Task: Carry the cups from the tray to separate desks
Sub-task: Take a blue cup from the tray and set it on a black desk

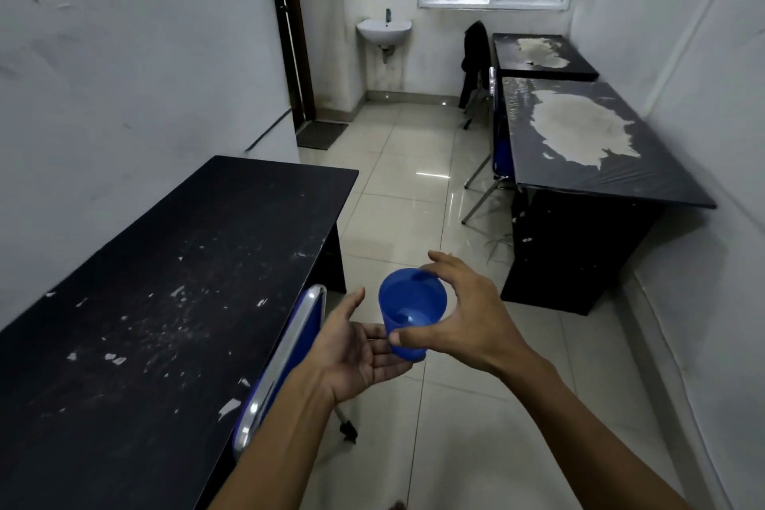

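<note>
A blue plastic cup [410, 308] with some water in it is held upright over the tiled floor, in the aisle between the desks. My right hand [463, 315] grips it from the right, thumb and fingers curled round its rim and wall. My left hand [356, 348] lies palm up under and beside the cup's base, fingers straight and touching it. A black desk [157, 294] with a scuffed top stands along the left wall. A second black desk [579, 137] with a worn pale patch stands on the right, and a third [542, 54] behind it. No tray is in view.
A blue chair with a chrome frame [285, 352] is pushed against the left desk, close to my left arm. Another blue chair [494, 145] stands at the right desk. At the far end are a wall sink [384, 31], a window, a dark doorway and a mat [321, 134].
</note>
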`<control>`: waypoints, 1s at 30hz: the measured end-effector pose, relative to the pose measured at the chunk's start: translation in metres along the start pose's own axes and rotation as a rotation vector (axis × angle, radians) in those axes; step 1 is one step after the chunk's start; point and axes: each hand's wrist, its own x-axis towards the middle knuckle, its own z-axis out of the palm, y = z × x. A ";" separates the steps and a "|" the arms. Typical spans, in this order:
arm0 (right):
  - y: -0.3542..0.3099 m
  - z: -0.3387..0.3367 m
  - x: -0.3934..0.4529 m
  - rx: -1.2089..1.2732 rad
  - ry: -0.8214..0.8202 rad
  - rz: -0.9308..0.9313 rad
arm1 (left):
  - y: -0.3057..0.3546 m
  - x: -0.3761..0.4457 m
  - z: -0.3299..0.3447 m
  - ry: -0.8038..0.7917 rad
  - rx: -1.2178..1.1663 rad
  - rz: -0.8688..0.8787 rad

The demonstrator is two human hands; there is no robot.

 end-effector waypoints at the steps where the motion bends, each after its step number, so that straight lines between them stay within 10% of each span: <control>1: 0.003 -0.002 0.015 -0.002 -0.003 0.001 | 0.012 0.010 0.002 -0.001 0.001 0.006; 30: 0.100 -0.014 0.424 0.137 -0.485 -0.314 | 0.234 0.242 0.037 0.356 -0.412 0.243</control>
